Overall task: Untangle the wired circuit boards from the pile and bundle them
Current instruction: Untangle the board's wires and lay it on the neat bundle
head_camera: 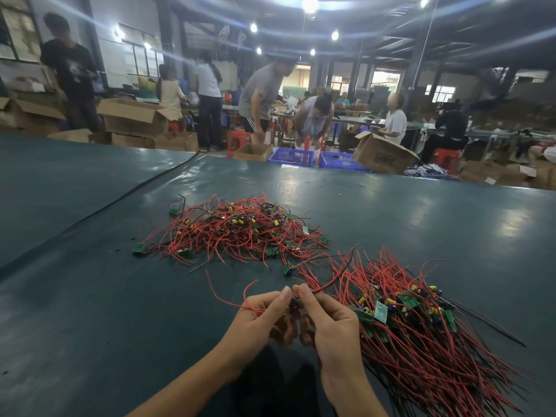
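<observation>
Two hands close together low over the desk (90,311), left hand (255,314) and right hand (331,320) facing each other with fingertips nearly touching. Left fingers (284,294) pinched shut on a small circuit board (294,303), mostly hidden between the two hands, only a dark component showing. Right fingers (304,291) closed on a red wire (331,282) just above that board, the wire running up and away to the right of the fingertips. Another red lead (222,296) looping out to the left of the left fingers, its free end curling up above the desk. Just right of the right fingers, touching the side of that hand, a sorted bundle (421,326) of boards laid side by side, green boards with yellow and blue parts nearest the fingers, red wires fanning away toward the near right corner, a few black wires among them. Beyond the fingertips, well apart from both hands, the tangled pile (240,233) of red-wired boards, loose and spread, with single green boards lying at its edges. Dark green covering on the desk, glossy, with a seam line (120,194) running diagonally far to the left of the left fingers. Far past the fingers, beyond the desk's back edge, blue crates (340,161), cardboard boxes (382,155), red stools (237,141) and several people (258,97) standing or bending in a workshop hall.
</observation>
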Demonstrator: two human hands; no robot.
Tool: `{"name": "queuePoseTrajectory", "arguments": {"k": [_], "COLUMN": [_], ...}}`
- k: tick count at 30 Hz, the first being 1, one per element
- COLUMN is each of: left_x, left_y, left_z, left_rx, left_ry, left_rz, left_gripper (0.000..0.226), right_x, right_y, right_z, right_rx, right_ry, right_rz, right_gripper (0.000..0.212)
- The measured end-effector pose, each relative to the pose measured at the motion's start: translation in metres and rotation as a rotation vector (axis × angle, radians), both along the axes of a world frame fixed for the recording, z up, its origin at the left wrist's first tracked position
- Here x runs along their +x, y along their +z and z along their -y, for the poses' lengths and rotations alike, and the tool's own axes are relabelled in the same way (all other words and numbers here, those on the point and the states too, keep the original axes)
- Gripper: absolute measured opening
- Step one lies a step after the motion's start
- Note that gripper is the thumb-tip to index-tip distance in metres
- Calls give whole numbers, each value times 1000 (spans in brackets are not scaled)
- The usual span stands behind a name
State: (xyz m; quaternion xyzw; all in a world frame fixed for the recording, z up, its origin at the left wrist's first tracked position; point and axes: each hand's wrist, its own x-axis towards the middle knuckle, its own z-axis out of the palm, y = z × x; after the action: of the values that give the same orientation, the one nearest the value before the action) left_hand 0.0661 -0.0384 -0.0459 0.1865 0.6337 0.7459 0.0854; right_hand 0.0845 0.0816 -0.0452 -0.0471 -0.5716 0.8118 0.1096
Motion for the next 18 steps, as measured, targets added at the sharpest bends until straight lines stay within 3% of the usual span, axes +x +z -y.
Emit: {"name": "queuePoseTrajectory", "arguments": {"k": [10,14,18], "left_x": [-4,-4,-3], "left_y": [0,5,9], "left_z": [-2,0,3], "left_rx": [-58,-53,-38], "left_ry": [96,87,48], "left_rz": [-49,-67,-90], "left_gripper": [39,40,39], "right_x": [-9,-13,-19], "right_y": [-5,0,1], "right_z": [-4,-20,-43], "right_rx": [128,15,-62], "right_ry": [-134,-204,-321], "right_rz": [18,43,36], "right_gripper": [20,14,21]}}
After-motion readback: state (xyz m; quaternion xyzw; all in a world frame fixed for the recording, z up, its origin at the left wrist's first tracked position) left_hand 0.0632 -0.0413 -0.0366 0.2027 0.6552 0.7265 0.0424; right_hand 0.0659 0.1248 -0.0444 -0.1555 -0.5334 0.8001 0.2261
